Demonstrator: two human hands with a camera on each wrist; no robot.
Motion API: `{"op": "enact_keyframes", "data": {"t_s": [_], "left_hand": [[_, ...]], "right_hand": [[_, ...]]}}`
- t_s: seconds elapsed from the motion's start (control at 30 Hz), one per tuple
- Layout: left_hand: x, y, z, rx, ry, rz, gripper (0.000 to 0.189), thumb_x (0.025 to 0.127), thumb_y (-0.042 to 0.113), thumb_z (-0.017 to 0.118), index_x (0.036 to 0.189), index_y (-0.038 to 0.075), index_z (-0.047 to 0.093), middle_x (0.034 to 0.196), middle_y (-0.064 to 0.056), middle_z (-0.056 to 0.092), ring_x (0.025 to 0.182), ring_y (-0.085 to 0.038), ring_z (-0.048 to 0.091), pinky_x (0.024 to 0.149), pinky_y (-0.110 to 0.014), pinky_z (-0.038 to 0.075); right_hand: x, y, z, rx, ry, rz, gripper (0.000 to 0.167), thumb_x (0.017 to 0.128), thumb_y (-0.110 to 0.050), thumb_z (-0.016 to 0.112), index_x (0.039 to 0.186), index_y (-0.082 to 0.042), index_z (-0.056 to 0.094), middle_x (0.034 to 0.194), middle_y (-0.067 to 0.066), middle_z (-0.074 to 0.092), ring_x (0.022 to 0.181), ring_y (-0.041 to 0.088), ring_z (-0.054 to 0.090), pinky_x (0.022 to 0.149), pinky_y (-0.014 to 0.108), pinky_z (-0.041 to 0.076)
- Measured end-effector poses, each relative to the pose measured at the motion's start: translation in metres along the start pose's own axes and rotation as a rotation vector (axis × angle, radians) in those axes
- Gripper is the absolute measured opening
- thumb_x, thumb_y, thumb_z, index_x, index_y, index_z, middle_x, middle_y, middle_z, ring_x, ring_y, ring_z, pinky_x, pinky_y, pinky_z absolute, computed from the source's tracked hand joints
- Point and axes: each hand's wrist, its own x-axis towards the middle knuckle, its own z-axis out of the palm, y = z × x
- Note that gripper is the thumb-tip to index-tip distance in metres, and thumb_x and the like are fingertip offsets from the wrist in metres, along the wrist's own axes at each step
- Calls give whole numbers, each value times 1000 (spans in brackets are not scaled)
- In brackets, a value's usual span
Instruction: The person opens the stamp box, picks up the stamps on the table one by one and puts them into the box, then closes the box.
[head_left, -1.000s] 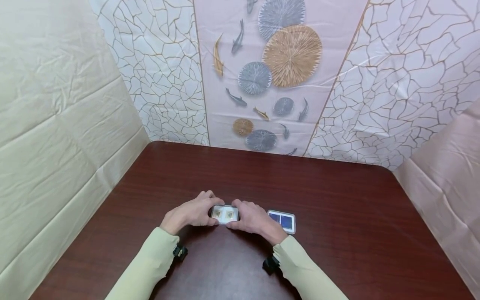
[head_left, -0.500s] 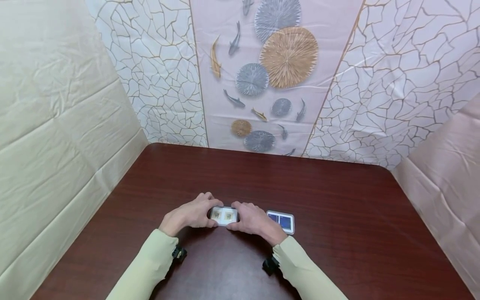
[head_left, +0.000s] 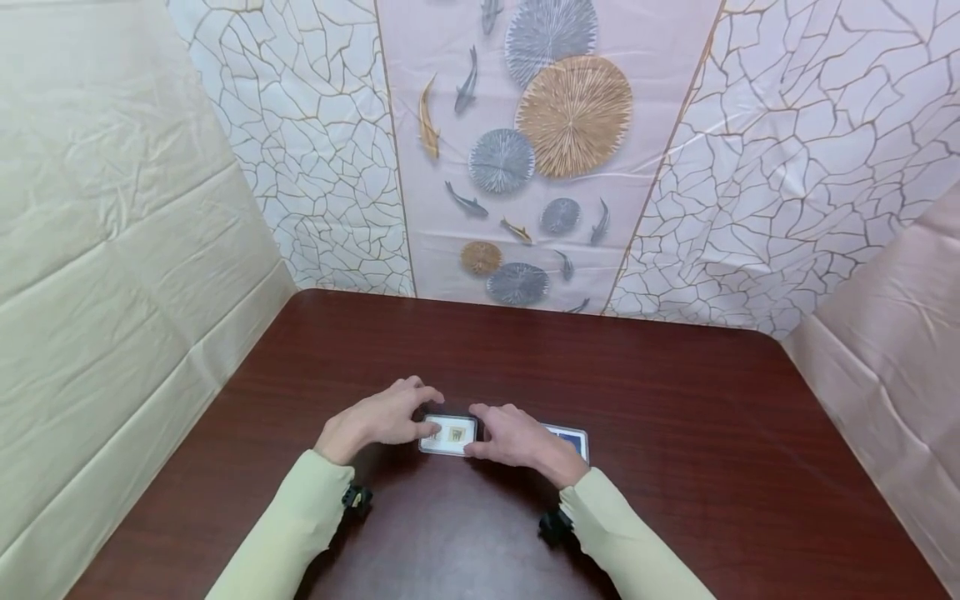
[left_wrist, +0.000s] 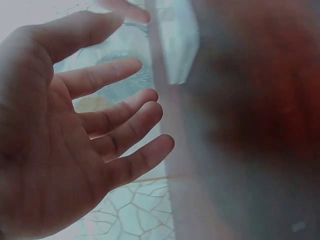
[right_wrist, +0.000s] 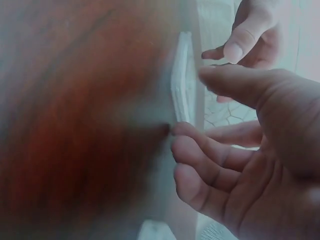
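Note:
A flat clear-edged case (head_left: pixel 448 446) with a white inside and small gold-coloured squares lies on the table between the two hands. My left hand (head_left: pixel 382 418) is at its left end, thumb over the case and fingers spread. In the left wrist view the left hand (left_wrist: pixel 85 120) shows loose, parted fingers holding nothing, apart from the case (left_wrist: pixel 181 45). At the case's right end is my right hand (head_left: pixel 517 438), thumb and forefinger parted. Its fingertips come near the case (right_wrist: pixel 181 80) in the right wrist view; whether they touch, I cannot tell.
A second flat case (head_left: pixel 577 442) with blue panels lies just right of my right hand, partly hidden by it. The dark red-brown table (head_left: pixel 675 467) stretches around both. Patterned cloth (head_left: pixel 525 208) hangs behind, and pale cloth (head_left: pixel 135 250) stands along the left side.
Both hands held the case by its ends before. The left fingers have lifted and spread off it; the right hand has loosened and shifted slightly right, covering more of the blue-panelled case.

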Motion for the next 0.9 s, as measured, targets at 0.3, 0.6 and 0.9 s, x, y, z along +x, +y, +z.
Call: {"op": "enact_keyframes", "data": {"t_s": [0.3,0.6,0.9], "left_hand": [[4,2,-21,47,58,5,43,95,34,63,132,13,59,126,-11,55,110,-22,52,96,-42,47],[10,-2,-41,93,82,24,43,97,34,60,134,12,57,129,-12,53,116,-26,52,100,-44,45],[26,-1,-74,140,127,41,42,98,32,57,134,10,55,129,-15,52,116,-27,51,101,-45,44]], "right_hand": [[-11,20,-25,33,19,-16,44,94,-32,66,130,-9,58,88,-2,67,69,8,59,69,30,50],[-22,40,-57,-14,79,-54,36,95,-29,64,125,-8,61,108,5,69,88,12,62,79,34,52],[-33,82,-96,-115,203,-22,32,94,-28,64,118,-7,62,97,5,68,88,20,64,79,39,52]]}}
